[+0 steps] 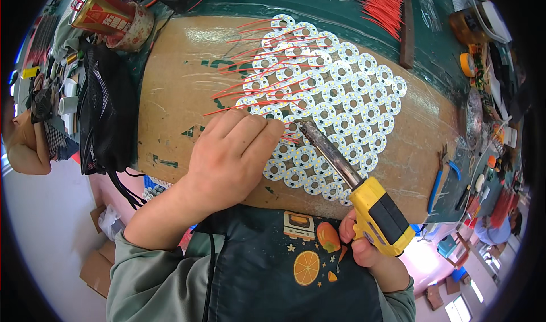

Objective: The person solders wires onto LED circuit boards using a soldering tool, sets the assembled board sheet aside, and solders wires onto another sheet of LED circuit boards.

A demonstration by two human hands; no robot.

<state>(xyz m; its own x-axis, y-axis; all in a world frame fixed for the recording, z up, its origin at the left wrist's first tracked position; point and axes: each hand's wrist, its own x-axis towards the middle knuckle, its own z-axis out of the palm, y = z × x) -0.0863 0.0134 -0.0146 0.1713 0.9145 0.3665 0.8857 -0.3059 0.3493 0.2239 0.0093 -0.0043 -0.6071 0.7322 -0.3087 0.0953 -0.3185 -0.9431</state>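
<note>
My left hand is over the left part of a sheet of round white LED boards, its fingers bent and pinched together. Short red wire ends stick out just beyond the fingertips; the pinch itself is mostly hidden. In my right hand is a yellow and black soldering gun, held by its handle. Its long metal barrel slants up and left, with the dark tip at a board next to my left fingertips. Several red wires run leftward from boards in the left columns.
The boards lie on a brown panel on a green table. A can in a cup stands far left beside a black bag. Red wires are bundled at the back. Blue-handled pliers lie right. Another person's arm shows left.
</note>
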